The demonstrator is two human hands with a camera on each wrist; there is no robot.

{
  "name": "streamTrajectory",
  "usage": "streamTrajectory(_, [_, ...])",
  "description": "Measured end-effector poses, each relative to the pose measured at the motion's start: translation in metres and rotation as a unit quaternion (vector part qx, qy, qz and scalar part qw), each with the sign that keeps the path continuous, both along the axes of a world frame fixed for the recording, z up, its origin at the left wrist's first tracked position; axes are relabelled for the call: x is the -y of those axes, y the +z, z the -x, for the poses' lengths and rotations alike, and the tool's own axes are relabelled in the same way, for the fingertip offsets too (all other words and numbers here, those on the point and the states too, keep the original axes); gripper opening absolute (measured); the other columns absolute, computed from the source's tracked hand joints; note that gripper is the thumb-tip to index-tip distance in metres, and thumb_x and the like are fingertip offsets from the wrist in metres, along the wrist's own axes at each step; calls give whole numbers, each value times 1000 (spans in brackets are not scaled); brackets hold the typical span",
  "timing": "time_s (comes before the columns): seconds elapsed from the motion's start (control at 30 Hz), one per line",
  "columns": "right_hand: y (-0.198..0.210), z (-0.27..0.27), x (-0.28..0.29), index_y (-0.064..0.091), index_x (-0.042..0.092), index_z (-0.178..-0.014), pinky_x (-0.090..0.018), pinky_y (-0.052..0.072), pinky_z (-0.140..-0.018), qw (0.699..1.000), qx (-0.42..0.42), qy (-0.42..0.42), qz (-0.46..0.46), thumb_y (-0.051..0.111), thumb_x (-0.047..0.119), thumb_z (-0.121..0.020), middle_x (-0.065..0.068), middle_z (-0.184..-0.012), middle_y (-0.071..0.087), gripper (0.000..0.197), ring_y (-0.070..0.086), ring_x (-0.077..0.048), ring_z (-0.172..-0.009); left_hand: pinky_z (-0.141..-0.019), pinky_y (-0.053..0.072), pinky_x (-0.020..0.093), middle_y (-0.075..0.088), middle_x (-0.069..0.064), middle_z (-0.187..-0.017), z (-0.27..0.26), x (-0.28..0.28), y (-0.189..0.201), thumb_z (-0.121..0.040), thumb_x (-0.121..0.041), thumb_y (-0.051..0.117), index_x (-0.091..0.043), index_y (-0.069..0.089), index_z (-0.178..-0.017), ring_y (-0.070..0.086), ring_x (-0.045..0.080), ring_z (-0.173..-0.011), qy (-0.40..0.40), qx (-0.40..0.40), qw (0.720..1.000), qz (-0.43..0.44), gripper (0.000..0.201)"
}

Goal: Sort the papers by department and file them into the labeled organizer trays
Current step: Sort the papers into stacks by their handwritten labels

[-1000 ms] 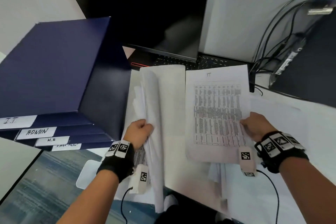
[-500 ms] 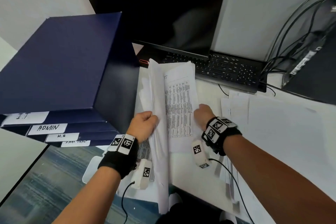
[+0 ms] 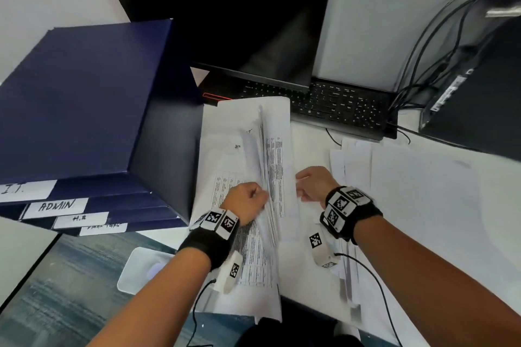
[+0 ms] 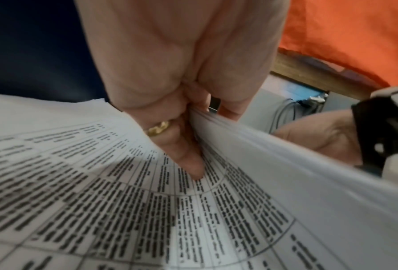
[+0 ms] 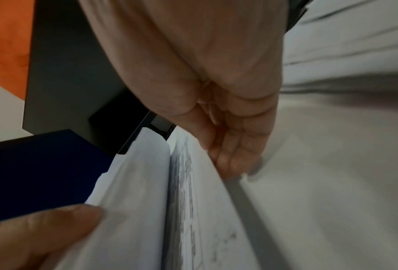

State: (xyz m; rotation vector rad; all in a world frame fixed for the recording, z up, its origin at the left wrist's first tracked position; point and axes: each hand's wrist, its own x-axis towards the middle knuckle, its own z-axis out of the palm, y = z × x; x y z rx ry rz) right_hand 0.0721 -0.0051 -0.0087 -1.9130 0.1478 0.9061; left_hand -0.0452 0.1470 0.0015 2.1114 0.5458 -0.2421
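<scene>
A navy organizer (image 3: 84,93) stands at the left, its trays labelled I.T. (image 3: 25,189), ADMIN (image 3: 56,205), H.R (image 3: 80,218) and one label too small to read. Beside it lies a stack of printed papers (image 3: 222,177). My left hand (image 3: 248,200) grips a bundle of upturned sheets (image 3: 263,149) from that stack, fingers curled behind them (image 4: 182,127). My right hand (image 3: 304,187) pinches the right edge of a printed table sheet (image 3: 277,166) and holds it against the bundle, its fingers behind the sheet's edge (image 5: 228,160).
A black keyboard (image 3: 338,105) and a dark monitor (image 3: 239,8) stand behind the papers. Cables (image 3: 423,65) and a black box (image 3: 479,98) are at the back right. More white sheets (image 3: 423,191) spread over the desk's right side. A white object (image 3: 141,267) sits near the front edge.
My right hand has carried the table sheet from the right across to the left, turning it upright against the bundle. My left hand has kept its grip on the bundle.
</scene>
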Motion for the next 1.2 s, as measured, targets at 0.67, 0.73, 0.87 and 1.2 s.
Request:
streamTrajectory(0.67, [-11, -30, 233, 65, 4, -112, -28, 42, -77, 955, 88, -45, 279, 41, 12, -93, -11, -117, 65, 32, 60, -29, -109, -97, 44, 41, 42, 11, -134, -57, 138, 12, -93, -36, 48, -15, 40, -135, 47, 30, -121, -153, -80, 941, -291, 48])
streamTrajectory(0.73, [-16, -33, 250, 65, 6, -112, -30, 44, -81, 955, 85, -44, 282, 42, 15, -92, -11, -118, 64, 32, 59, -29, -110, -95, 44, 34, 47, 10, -130, -64, 156, 9, -93, -30, 48, -13, 51, -127, 50, 27, -117, -167, -62, 957, -229, 38])
streamTrajectory(0.87, [-27, -36, 284, 62, 4, -102, -33, 46, -84, 918, 96, -14, 384, 52, 23, -81, -13, -106, 62, 30, 59, -31, -103, -86, 42, 24, 62, 9, -119, -71, 190, -1, -92, -25, 51, -11, 60, -114, 57, 25, -107, -150, -51, 980, -118, 27])
streamTrajectory(1.2, [-26, -39, 326, 60, -4, -114, -27, 44, -60, 959, 50, -50, 275, 56, 15, -84, -12, -89, 52, 35, 53, -26, -79, -77, 40, 19, 52, 6, -100, -66, 240, -25, -86, -6, 55, -12, 52, -124, 52, 18, -92, -123, -22, 991, -52, 39])
